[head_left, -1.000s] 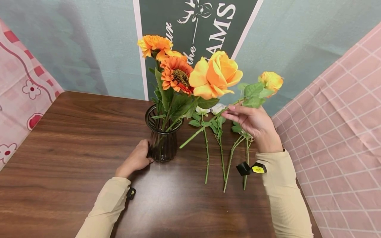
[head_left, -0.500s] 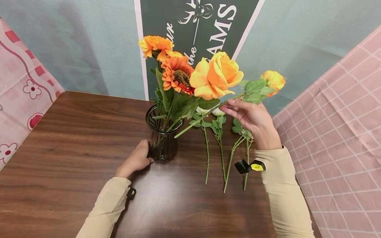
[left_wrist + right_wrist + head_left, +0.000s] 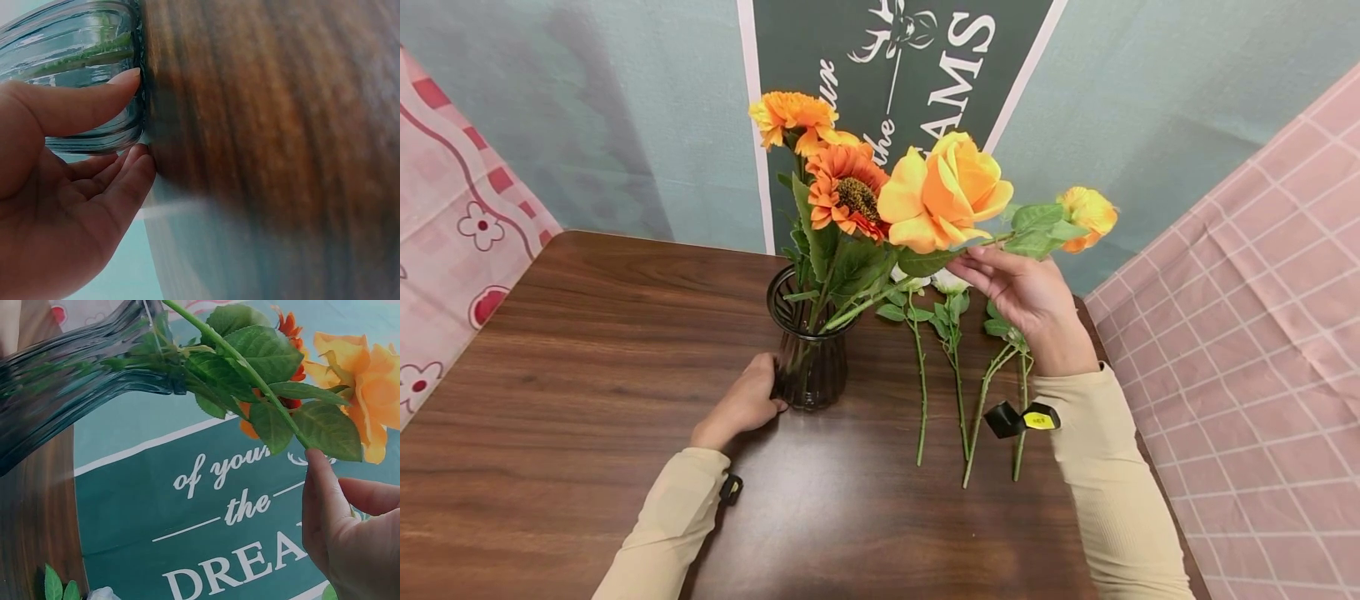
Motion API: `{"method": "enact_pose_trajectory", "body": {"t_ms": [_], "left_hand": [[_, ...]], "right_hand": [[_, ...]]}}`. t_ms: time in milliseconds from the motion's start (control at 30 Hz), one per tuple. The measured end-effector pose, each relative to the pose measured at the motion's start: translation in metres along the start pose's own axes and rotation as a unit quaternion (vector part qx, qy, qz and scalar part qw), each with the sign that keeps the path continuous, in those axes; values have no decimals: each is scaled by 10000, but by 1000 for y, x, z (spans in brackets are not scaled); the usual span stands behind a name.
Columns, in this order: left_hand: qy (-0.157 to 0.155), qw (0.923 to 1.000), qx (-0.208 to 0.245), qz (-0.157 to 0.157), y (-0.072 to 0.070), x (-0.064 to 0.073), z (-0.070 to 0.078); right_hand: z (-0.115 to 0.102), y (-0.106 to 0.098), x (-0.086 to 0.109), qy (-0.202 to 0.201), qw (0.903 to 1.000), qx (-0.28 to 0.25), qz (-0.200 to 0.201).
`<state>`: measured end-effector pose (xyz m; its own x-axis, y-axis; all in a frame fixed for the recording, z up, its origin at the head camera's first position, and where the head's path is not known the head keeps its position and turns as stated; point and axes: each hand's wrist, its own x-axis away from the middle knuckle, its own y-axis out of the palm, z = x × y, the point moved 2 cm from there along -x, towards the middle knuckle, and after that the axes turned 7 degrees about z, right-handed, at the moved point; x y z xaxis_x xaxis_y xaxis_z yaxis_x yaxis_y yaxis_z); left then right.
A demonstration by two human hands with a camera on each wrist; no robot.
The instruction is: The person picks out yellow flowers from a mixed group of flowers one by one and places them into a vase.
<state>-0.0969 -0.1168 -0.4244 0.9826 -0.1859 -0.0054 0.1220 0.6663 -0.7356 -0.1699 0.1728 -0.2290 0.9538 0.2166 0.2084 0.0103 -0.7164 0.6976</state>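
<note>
My left hand (image 3: 745, 400) holds the dark ribbed glass vase (image 3: 811, 375) low on its left side. In the left wrist view, its thumb lies over the glass (image 3: 37, 47) and the other fingers are below. The vase stands upright with an orange carnation-like flower (image 3: 793, 115), an orange sunflower (image 3: 853, 193) and a large yellow-orange rose (image 3: 951, 196) in it. My right hand (image 3: 1030, 304) pinches the stem (image 3: 253, 375) of a smaller yellow flower (image 3: 1088, 218) between thumb and fingers. That stem slants down-left to the vase's mouth; whether its end is inside I cannot tell.
Several cut stems (image 3: 921, 400) lie on the wooden table (image 3: 587, 375) right of the vase, some with white blooms (image 3: 951, 282). A blue-green cloth with a dark lettered panel (image 3: 880, 50) hangs behind. Pink cloths stand at left and right (image 3: 1240, 350).
My right hand has moved slightly left, bringing the yellow flower's stem end from beside the vase up to its mouth. The left hand and vase have stayed put.
</note>
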Motion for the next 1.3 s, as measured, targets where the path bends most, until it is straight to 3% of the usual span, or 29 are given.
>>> {"method": "enact_pose_trajectory", "body": {"t_ms": [167,533,1300], "left_hand": [[47,10000,42,63,0,1,0],[-41,10000,8,-50,0,1,0],[0,10000,-25,19,1,-2,-1]], "right_hand": [[3,-1,-3,-6,9997,21,242],[9,4,-3,-221,9986,418,228],[19,16,-7,-819,9919,970,-96]]}}
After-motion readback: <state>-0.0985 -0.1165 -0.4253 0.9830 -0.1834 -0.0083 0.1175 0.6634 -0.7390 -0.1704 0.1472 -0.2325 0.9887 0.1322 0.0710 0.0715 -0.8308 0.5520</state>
